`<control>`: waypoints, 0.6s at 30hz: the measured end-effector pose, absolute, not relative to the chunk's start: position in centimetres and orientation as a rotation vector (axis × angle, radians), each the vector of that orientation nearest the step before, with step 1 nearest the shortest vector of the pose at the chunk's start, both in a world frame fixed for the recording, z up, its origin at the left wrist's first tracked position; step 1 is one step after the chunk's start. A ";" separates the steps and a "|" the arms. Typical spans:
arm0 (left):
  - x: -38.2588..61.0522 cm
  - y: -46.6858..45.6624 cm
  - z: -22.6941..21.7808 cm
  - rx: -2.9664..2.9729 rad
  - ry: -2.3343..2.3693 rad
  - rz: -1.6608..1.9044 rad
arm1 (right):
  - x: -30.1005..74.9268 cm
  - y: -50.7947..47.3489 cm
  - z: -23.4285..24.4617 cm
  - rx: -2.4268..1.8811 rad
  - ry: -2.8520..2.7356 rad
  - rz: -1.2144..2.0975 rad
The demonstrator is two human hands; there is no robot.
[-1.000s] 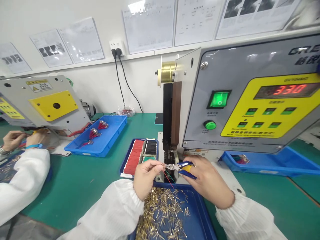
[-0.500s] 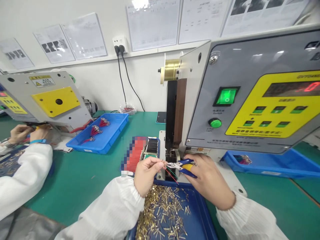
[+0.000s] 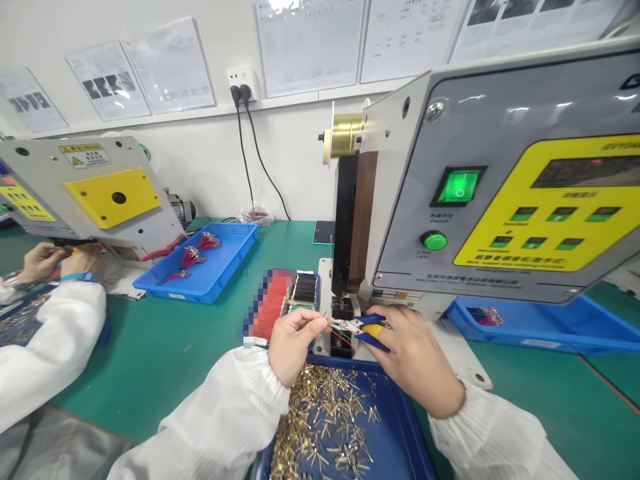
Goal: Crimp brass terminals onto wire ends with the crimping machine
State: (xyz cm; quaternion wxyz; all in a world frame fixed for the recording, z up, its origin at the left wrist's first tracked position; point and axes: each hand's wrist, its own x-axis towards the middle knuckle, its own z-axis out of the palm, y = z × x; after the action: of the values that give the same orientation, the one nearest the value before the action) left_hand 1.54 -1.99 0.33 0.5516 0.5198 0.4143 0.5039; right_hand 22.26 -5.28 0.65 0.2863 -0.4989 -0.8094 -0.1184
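Observation:
My left hand is closed in a pinch at the centre, thumb and forefinger on a small part whose metal end is mostly hidden by the fingertips. Thin red and green wires trail from that spot, below the pliers. My right hand is wrapped round the blue and yellow handles of a pair of pliers. Their jaws point left and meet the part at my left fingertips. Both hands are above the rear edge of a dark blue tray holding many loose gold-coloured metal pieces.
A grey machine with a wire spool stands behind and right of my hands. Red and black wire bundles lie in a small tray to the left. Blue trays flank the machine. At far left, a co-worker's hands work.
The view has shifted slightly. The wires hang a little shorter below the pliers, and the red digit on the machine's display has faded. Both hands keep their holds in nearly the same place.

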 end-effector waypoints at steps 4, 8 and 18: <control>1.5 -2.0 0.3 1.215 0.990 1.190 | 22.2 -5.3 0.6 -1.342 -2.161 -0.333; 1.5 -2.0 0.3 1.231 0.985 1.193 | 22.1 -5.4 0.7 -1.362 -2.164 -0.361; 1.5 -2.0 0.4 1.241 1.011 1.183 | 22.0 -5.6 0.9 -1.366 -2.172 -0.429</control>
State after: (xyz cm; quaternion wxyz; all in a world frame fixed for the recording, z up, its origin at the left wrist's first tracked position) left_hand 1.46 -1.98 0.43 0.5444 0.5231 0.4259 0.4985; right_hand 22.02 -5.56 0.87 0.2665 -0.5061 -0.8047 -0.1590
